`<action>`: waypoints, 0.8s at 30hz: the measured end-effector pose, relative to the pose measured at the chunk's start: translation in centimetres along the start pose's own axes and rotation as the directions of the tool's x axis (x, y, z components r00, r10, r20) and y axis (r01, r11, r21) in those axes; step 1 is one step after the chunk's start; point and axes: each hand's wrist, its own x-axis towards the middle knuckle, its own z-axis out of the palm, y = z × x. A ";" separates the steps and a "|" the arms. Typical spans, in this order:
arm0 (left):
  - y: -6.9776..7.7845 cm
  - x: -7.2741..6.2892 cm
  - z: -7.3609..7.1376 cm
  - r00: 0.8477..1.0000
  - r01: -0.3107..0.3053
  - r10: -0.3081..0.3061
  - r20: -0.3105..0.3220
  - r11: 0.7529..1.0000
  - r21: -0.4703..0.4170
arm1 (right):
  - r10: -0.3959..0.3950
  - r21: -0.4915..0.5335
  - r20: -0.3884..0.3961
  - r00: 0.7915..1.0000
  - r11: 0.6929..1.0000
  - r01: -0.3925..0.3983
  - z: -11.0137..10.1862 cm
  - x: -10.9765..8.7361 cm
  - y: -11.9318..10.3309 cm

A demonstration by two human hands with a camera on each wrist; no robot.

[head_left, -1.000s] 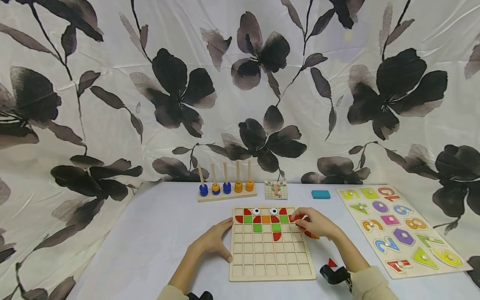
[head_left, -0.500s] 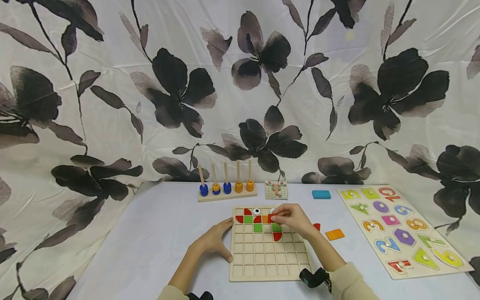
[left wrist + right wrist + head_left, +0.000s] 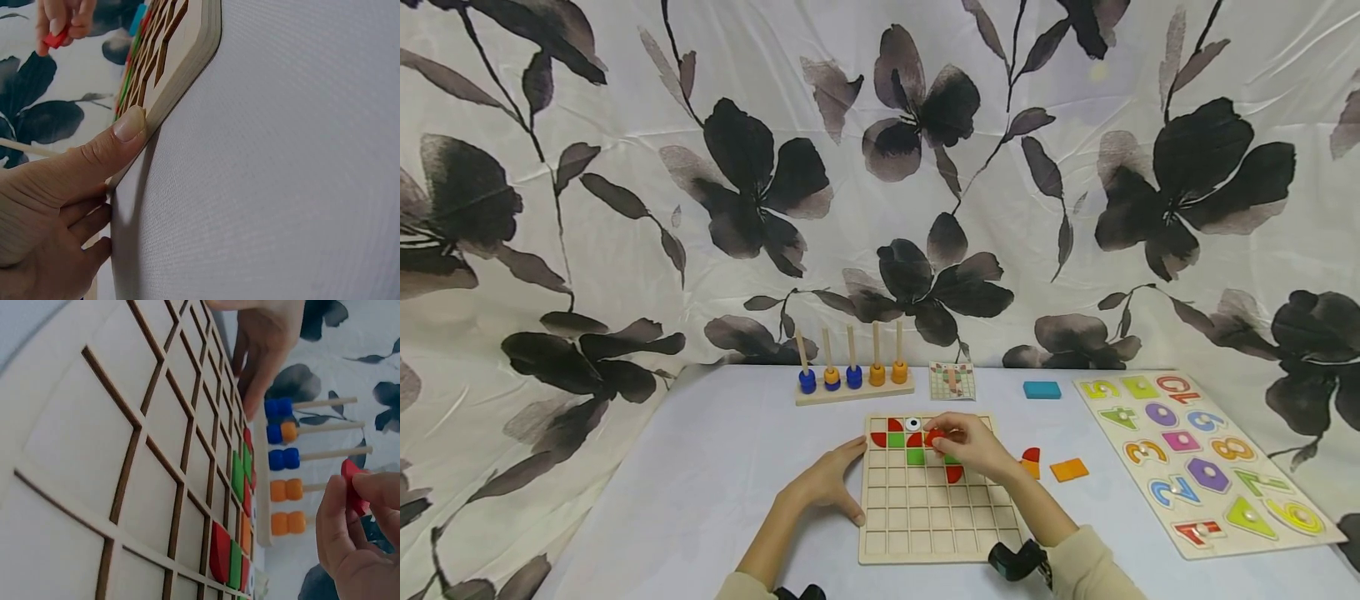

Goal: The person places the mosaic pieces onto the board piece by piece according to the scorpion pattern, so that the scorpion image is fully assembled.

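My right hand (image 3: 972,446) pinches a red quarter-circle piece (image 3: 354,487) between thumb and fingers. It hovers over the upper middle of the wooden grid board (image 3: 925,507) and hides some pieces there. In the right wrist view the piece appears raised off the board. My left hand (image 3: 827,483) rests against the board's left edge, fingers near the top corner and thumb (image 3: 128,128) lower down, touching the rim. Set in the upper rows are red quarter-circle pieces, a green square (image 3: 915,457) and an eye piece (image 3: 913,424). One red piece (image 3: 954,474) sits in the third row.
Right of the board lie an orange piece (image 3: 1070,470) and a red piece (image 3: 1032,454) beside another orange one. Behind stand a peg stacker (image 3: 855,392), a pattern card (image 3: 952,381) and a blue block (image 3: 1042,389). A number puzzle board (image 3: 1206,467) lies far right.
My right hand has moved left from the board's right edge to its upper middle, carrying the red piece. Loose orange and red pieces at the right are now uncovered. The left hand stays put.
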 end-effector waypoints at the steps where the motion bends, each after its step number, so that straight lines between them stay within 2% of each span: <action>1: 0.0 0.0 0.0 1.000 0.000 0.000 0.001 1.000 -0.002 | 0.003 -0.004 -0.013 1.000 1.000 -0.003 0.2 0.0 0.0; 5: 0.0 0.1 0.0 1.000 -0.006 0.006 0.002 1.000 0.000 | 0.021 -0.038 -0.065 0.998 0.999 -0.023 0.9 0.1 0.2; 9: 0.0 0.1 0.0 1.000 -0.011 0.011 0.003 1.000 0.002 | 0.030 -0.144 -0.073 0.997 0.989 -0.040 1.7 0.3 0.5; 16: -0.1 0.1 0.1 1.000 -0.010 0.010 0.007 1.000 0.003 | 0.016 -0.387 0.003 1.000 0.922 -0.014 3.2 0.4 1.3; 24: -0.1 0.1 0.1 1.000 -0.018 0.018 0.002 1.000 0.004 | -0.045 -0.476 0.011 0.999 0.878 0.045 4.1 0.3 0.9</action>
